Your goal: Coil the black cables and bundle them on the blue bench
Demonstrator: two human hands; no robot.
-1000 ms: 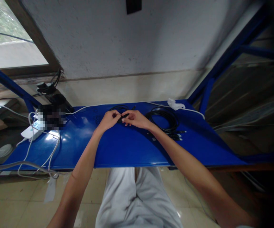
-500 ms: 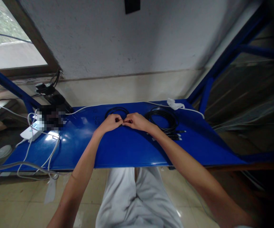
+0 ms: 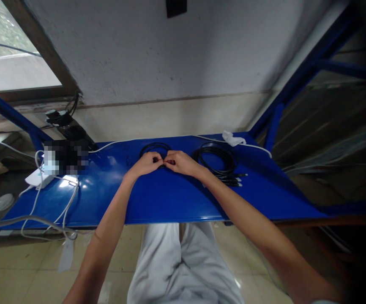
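A coiled black cable [image 3: 154,145] lies on the blue table [image 3: 170,198], its near side covered by my fingers. My left hand [image 3: 148,164] pinches this cable at the coil's near edge. Fingertips nearly touching the left ones, my right hand [image 3: 179,163] is also closed on the black cable, though the exact part between the fingers is too small to make out. Just right of my right hand rests a larger bundle of coiled black cables [image 3: 219,158], with several connector ends [image 3: 233,180] pointing right.
White cables and a white power strip [image 3: 39,178] occupy the table's left side, near a dark bottle [image 3: 72,128]. A crumpled white plastic piece [image 3: 233,138] sits at the back right on a white cable. Blue frame posts [image 3: 273,126] rise at both ends.
Both hands stay together at the small coil, with only a slight shift of the fingertips. The view has moved very slightly.
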